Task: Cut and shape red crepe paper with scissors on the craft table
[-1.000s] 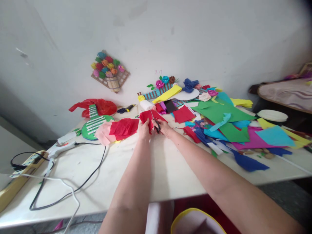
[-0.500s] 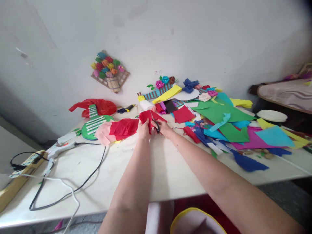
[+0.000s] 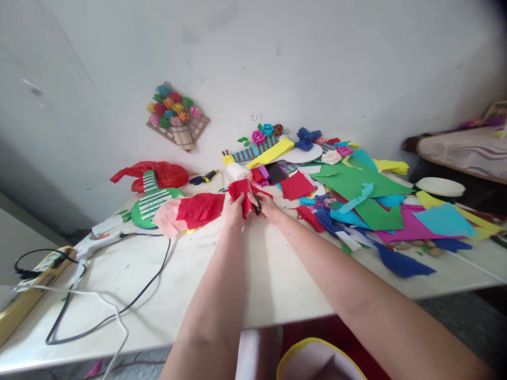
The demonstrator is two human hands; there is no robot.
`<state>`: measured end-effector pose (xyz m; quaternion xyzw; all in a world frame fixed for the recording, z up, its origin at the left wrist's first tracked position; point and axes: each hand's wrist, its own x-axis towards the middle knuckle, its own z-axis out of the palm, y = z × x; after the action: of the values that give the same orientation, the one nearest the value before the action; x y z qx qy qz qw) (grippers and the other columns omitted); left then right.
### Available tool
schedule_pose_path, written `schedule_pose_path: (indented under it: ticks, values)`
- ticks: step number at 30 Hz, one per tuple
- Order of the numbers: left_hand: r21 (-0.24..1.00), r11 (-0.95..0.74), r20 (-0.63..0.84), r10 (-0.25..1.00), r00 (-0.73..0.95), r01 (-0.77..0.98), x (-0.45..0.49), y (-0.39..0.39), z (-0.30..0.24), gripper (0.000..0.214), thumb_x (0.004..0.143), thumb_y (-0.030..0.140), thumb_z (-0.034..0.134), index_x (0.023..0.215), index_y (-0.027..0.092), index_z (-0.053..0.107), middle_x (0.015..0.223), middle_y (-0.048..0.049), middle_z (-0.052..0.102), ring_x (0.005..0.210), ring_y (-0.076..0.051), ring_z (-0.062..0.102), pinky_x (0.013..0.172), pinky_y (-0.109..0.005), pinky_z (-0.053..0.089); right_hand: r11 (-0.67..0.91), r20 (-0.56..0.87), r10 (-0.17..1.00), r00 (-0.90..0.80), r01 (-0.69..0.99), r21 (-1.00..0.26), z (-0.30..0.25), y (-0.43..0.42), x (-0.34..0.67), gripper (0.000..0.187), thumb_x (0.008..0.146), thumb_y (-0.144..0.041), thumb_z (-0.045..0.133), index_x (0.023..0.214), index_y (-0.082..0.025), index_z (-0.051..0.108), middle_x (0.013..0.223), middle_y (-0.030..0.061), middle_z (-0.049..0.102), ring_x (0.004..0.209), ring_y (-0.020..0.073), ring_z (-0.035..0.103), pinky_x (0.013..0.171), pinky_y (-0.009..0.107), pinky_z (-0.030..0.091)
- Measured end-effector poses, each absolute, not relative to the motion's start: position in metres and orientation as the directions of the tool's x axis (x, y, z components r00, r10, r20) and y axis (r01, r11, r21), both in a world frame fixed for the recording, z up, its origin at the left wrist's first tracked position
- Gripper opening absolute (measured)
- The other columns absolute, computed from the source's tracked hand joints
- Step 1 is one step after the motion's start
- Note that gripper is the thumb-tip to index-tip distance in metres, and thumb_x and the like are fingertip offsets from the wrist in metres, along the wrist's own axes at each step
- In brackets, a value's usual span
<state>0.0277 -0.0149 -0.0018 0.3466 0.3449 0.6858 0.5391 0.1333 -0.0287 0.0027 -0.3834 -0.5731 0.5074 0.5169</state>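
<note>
My left hand [image 3: 235, 209] pinches a piece of red crepe paper [image 3: 237, 190] above the white table. Fingers of my right hand [image 3: 266, 207] are closed round the dark handles of a pair of scissors [image 3: 256, 201]. The blades point away from me and lie across the red paper. Left of my hands rests a stack of red tissue sheets [image 3: 202, 207] with a pale pink sheet [image 3: 166, 216] partly under it. A green guitar-shaped craft [image 3: 152, 206] with white strips lies beyond the pink sheet.
Cut paper in green [image 3: 356, 182], blue and magenta is heaped on the right. A glue gun [image 3: 93, 244], its black cord [image 3: 134, 306] and a power strip [image 3: 43, 279] lie at left. Pliers [image 3: 204, 178] rest near the wall. A yellow-rimmed container [image 3: 320, 343] stands below the table edge.
The scissor blades have shifted a little on the red paper and look more upright. Both hands stay in nearly the same place, and the view has moved slightly.
</note>
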Motion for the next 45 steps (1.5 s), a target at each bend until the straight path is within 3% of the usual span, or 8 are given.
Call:
schedule_pose_path:
  ticks: [19,29,37,45]
  values:
    - [0.849,-0.193,0.129,0.978,-0.162,-0.491,0.0296,-0.0173,0.0,0.014,0.061,0.022,0.064,0.065,0.013,0.055,0.051,-0.0005,0.057,0.04,-0.01,0.051,0.039,-0.019,0.037,0.202,0.226,0.958,-0.174,-0.143,-0.969,0.0031,-0.0279,0.133,0.04,0.066,-0.056,0.058,0.065,-0.017,0.045,0.041,-0.005,0.048,0.03,0.0052,0.039,0.03,0.017,0.023]
    - [0.873,-0.145,0.086,0.986,-0.146,-0.466,0.0293,-0.0175,-0.0012,0.016,0.062,0.023,0.063,0.069,0.014,0.053,0.053,-0.0022,0.058,0.041,-0.014,0.053,0.039,-0.023,0.041,0.222,0.235,0.964,-0.124,-0.109,-0.969,-0.0047,-0.0204,0.1306,0.035,0.066,-0.049,0.06,0.077,-0.017,0.05,0.045,-0.0063,0.048,0.033,0.0072,0.045,0.027,0.016,0.024]
    - [0.848,-0.188,0.125,0.979,-0.159,-0.496,0.0272,-0.0142,-0.0038,0.021,0.06,0.025,0.066,0.072,0.012,0.055,0.059,-0.0035,0.06,0.048,-0.015,0.057,0.047,-0.025,0.045,0.207,0.228,0.946,-0.23,-0.11,-0.972,0.0016,-0.0264,0.1355,0.036,0.069,-0.052,0.055,0.065,-0.017,0.047,0.042,-0.0049,0.049,0.031,0.0067,0.045,0.026,0.015,0.022]
    - [0.873,-0.158,0.138,0.987,-0.077,-0.462,0.0273,-0.0172,-0.0029,0.022,0.062,0.031,0.065,0.069,0.013,0.054,0.051,-0.0025,0.057,0.037,-0.013,0.05,0.039,-0.025,0.042,0.178,0.217,0.944,-0.249,-0.167,-0.97,0.0049,-0.0285,0.1384,0.039,0.07,-0.055,0.054,0.065,-0.017,0.047,0.047,-0.0029,0.052,0.034,0.007,0.047,0.026,0.016,0.023]
